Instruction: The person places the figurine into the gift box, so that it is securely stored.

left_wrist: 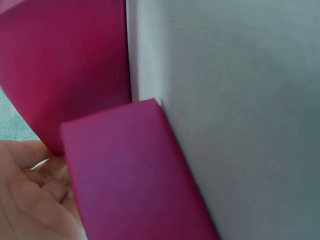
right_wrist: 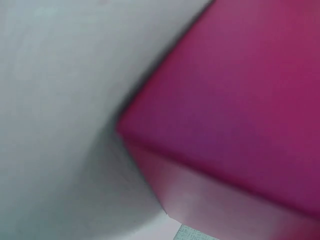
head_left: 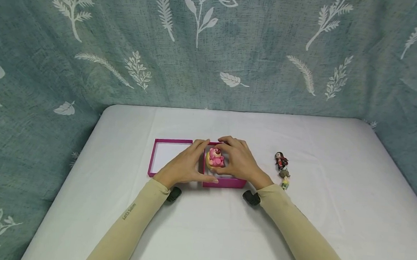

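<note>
A pink bear figurine (head_left: 216,158) with a yellow rounded part behind it sits within the open magenta box (head_left: 225,183). My right hand (head_left: 241,160) reaches over the box and holds the figurine, index finger at its top and thumb at its lower side. On the box's left side, my left hand (head_left: 185,165) grips it, thumb along the front wall and fingers toward the back corner. Magenta box walls fill much of the left wrist view, where part of the left hand (left_wrist: 37,187) shows low at the left. The right wrist view shows only a box corner (right_wrist: 225,110).
Left of the box lies its magenta-rimmed lid (head_left: 151,158), white inside up, partly behind the left hand. Several small figures, among them a dark-haired doll (head_left: 281,161), lie to the right on the white tablecloth (head_left: 200,235). A patterned curtain (head_left: 211,89) hangs behind the table.
</note>
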Available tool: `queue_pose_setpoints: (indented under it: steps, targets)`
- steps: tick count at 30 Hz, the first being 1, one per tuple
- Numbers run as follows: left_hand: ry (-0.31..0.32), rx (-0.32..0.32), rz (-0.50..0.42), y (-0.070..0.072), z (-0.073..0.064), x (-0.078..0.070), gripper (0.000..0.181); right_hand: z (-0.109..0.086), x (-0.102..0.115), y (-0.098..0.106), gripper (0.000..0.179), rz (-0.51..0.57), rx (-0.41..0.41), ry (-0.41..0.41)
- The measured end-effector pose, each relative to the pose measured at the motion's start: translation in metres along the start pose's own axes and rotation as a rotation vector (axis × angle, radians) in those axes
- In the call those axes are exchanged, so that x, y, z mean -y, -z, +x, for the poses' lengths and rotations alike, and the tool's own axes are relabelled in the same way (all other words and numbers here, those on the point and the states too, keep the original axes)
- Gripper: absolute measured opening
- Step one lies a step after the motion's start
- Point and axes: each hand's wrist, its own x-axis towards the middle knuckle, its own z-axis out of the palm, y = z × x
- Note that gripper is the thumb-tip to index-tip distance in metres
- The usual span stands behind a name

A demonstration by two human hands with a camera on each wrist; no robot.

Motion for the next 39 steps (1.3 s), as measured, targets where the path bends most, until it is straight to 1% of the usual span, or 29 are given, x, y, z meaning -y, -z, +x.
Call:
queue_pose_setpoints:
  steps: [7, 14, 21, 29, 33, 39]
  targets:
    - [0.005, -0.004, 0.008, 0.0004, -0.0001, 0.0002, 0.121, 0.0026, 0.0001, -0.0002, 0.068, -0.061, 0.021, 0.012]
    - [0.001, -0.003, 0.003, -0.0003, 0.0004, -0.0007, 0.122, 0.0058, 0.0012, 0.0007, 0.069, -0.132, 0.055, -0.004]
    - [0.003, -0.001, 0.022, 0.0015, 0.0001, -0.0012, 0.120, 0.0083, 0.0039, 0.0024, 0.070, -0.171, 0.074, -0.007]
    - [0.023, 0.002, 0.027, -0.0001, 0.0000, -0.0010, 0.121, 0.0073, 0.0049, -0.0012, 0.071, -0.234, 0.086, -0.015]
    - [0.030, 0.004, 0.039, -0.0004, -0.0007, -0.0011, 0.120, 0.0067, 0.0046, -0.0029, 0.070, -0.245, 0.075, -0.010]
    - [0.017, -0.007, 0.036, -0.0012, 0.0003, -0.0011, 0.120, 0.0057, 0.0048, -0.0022, 0.069, -0.250, 0.072, -0.010]
